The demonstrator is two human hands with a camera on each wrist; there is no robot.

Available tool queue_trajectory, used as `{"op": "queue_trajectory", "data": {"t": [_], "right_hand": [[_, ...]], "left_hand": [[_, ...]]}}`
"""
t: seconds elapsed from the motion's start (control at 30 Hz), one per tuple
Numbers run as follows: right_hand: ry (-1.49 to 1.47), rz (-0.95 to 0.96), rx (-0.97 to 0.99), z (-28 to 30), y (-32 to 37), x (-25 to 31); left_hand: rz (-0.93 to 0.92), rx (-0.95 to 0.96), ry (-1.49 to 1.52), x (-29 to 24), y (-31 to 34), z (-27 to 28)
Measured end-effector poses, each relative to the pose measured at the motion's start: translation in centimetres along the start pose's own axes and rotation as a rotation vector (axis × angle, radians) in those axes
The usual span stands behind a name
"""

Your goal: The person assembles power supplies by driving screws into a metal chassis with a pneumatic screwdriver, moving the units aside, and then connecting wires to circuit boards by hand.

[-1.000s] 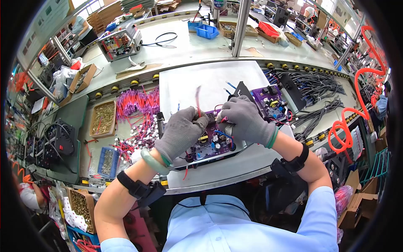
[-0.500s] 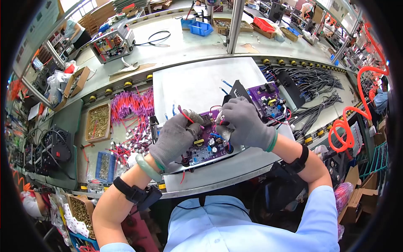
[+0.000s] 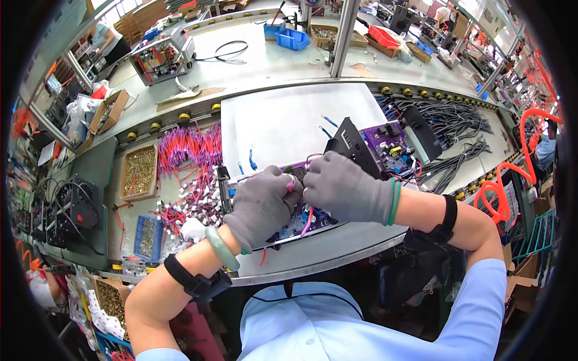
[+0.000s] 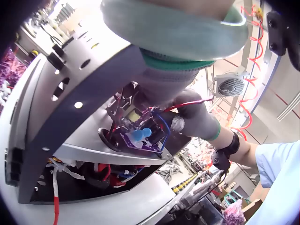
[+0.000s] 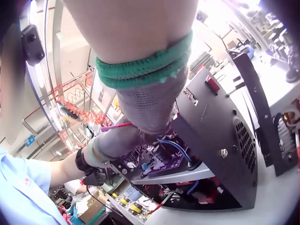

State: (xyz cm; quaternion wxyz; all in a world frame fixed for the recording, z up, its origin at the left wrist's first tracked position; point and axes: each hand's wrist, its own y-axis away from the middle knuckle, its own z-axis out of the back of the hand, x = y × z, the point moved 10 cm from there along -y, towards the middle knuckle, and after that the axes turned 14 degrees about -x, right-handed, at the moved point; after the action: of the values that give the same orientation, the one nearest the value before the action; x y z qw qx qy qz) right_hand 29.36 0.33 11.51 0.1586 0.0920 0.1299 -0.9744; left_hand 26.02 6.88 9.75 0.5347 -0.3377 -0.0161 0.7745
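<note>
Both gloved hands meet over a purple circuit board (image 3: 296, 227) in a dark metal housing (image 5: 211, 112). At the left, my left hand (image 3: 260, 203) has curled fingers and pinches a pinkish-red wire. My right hand (image 3: 350, 191) bends its fingers against the left fingertips, apparently around the same wire (image 3: 308, 221), whose length hangs toward the board's front edge. In the left wrist view the red wire (image 4: 190, 103) sticks out beside the hands. Blue wires (image 5: 177, 146) rise from the board in the right wrist view. The fingertips' exact contact is hidden.
A second purple board (image 3: 385, 144) stands to the right, near bundled grey cables (image 3: 457, 120). Pink-red wires (image 3: 189, 147), a tray of brass parts (image 3: 139, 171) and a blue bin (image 3: 148, 236) lie left. An orange coiled hose (image 3: 497, 192) hangs right.
My right hand has moved left against my left hand. The wire that stood up from my left fingers now hangs down between the hands, toward the front.
</note>
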Motion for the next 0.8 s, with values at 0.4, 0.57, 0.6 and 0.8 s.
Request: {"op": "queue_trajectory", "data": {"t": [0.4,0.57,0.6,0.8], "right_hand": [[-0.083,-0.094,-0.067,-0.8,-0.3,-0.5],[0.049,-0.008,-0.111,0.0,0.2,1.1],[-0.004,-0.041,-0.184,0.9,0.2,0.9],[0.015,-0.074,-0.090,-0.8,0.0,0.4]], "left_hand": [[-0.044,0.312,-0.171,-0.6,-1.3,-1.0],[0.057,0.411,-0.189,-0.2,-1.2,-1.4],[0.044,0.364,-0.164,-0.2,-1.0,-1.1],[0.035,0.262,-0.082,0.4,-0.8,-1.0]]}}
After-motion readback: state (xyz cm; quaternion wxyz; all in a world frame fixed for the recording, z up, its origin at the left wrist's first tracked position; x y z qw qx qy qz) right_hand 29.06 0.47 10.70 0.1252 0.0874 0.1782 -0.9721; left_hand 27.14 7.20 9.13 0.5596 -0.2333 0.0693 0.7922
